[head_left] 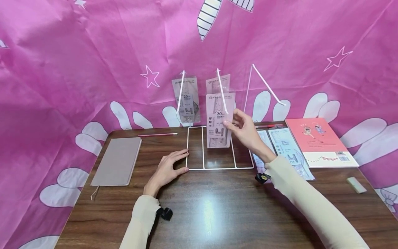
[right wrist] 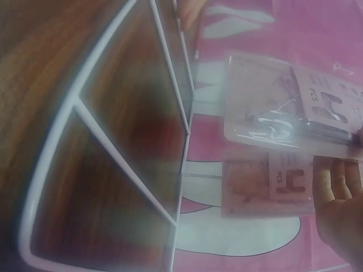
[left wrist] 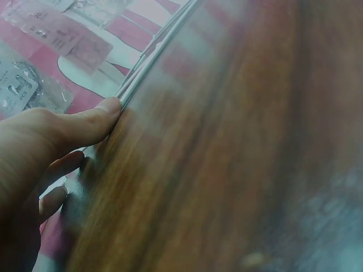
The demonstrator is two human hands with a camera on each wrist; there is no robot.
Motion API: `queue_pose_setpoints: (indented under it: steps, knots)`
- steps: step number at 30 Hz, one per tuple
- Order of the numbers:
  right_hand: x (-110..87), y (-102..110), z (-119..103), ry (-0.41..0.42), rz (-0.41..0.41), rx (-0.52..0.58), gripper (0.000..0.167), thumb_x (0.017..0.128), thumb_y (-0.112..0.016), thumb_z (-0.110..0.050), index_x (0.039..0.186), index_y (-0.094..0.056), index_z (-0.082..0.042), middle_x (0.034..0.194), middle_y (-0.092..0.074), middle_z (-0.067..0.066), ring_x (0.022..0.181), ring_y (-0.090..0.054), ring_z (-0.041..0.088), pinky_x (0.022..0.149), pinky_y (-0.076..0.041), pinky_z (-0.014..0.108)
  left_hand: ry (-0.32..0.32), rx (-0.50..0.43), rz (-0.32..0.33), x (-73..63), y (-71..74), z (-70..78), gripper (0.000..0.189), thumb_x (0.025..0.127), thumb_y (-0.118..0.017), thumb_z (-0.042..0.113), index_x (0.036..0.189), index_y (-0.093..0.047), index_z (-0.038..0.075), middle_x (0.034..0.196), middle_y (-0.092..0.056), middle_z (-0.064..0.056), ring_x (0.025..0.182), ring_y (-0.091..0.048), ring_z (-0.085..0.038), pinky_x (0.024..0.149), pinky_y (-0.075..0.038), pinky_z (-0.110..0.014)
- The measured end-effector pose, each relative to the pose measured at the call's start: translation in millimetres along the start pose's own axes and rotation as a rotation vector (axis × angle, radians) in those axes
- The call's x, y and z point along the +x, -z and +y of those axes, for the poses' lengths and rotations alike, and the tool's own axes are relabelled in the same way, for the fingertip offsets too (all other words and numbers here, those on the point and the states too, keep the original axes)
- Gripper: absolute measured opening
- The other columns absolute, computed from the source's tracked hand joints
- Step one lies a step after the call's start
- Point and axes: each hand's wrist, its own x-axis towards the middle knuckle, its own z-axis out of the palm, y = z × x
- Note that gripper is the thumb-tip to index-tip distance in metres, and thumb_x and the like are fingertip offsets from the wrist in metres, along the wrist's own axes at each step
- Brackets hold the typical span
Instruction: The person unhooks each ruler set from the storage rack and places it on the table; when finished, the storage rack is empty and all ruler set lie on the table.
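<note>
A white wire rack stands on the table, three prongs rising at its back. My left hand rests at its front left corner, thumb and fingertips touching the wire. My right hand pinches a pink packaged ruler set by its right edge. The middle prong crosses in front of that pack's upper part; whether it runs through the hanging hole I cannot tell. Behind it hangs another pink ruler set. A grey ruler set hangs on the left prong. The right prong is bare.
Blue ruler sets lie under my right forearm, beside a red-and-white book and a red pen. An eraser sits far right. Left are a grey notebook and a pencil. A pink cloth backs the table.
</note>
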Motion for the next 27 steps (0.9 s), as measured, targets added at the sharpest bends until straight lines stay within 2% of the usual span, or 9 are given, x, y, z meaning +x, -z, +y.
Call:
queue_pose_setpoints:
  steps: [13, 20, 27]
  knots:
    - [-14.2, -3.5, -7.5, 0.006, -0.017, 0.030, 0.032, 0.098, -0.068, 0.002, 0.129, -0.059, 0.007, 0.128, -0.070, 0.022, 0.108, -0.074, 0.020, 0.091, -0.060, 0.038, -0.001, -0.008, 0.008, 0.2, 0.0, -0.2, 0.061, 0.091, -0.083, 0.026, 0.146, -0.063, 0.009, 0.157, -0.053, -0.001, 0.145, -0.047, -0.026, 0.110, -0.035, -0.054]
    - [-21.6, -4.2, -6.9, 0.001, -0.007, 0.033, 0.031, 0.098, -0.069, 0.002, 0.128, -0.061, 0.006, 0.124, -0.073, 0.018, 0.106, -0.075, 0.019, 0.090, -0.060, 0.036, -0.007, -0.007, 0.012, -0.5, -1.3, 0.0, 0.060, 0.092, -0.082, 0.026, 0.146, -0.063, 0.009, 0.157, -0.053, 0.000, 0.146, -0.047, -0.027, 0.110, -0.034, -0.055]
    - [-30.9, -7.7, -11.2, 0.012, -0.023, 0.028, 0.033, 0.097, -0.070, 0.001, 0.129, -0.061, 0.006, 0.123, -0.073, 0.019, 0.104, -0.076, 0.022, 0.088, -0.061, 0.038, 0.018, -0.016, -0.001, 0.7, -1.0, -2.3, 0.060, 0.092, -0.082, 0.028, 0.146, -0.063, 0.011, 0.158, -0.052, 0.003, 0.147, -0.045, -0.024, 0.113, -0.033, -0.053]
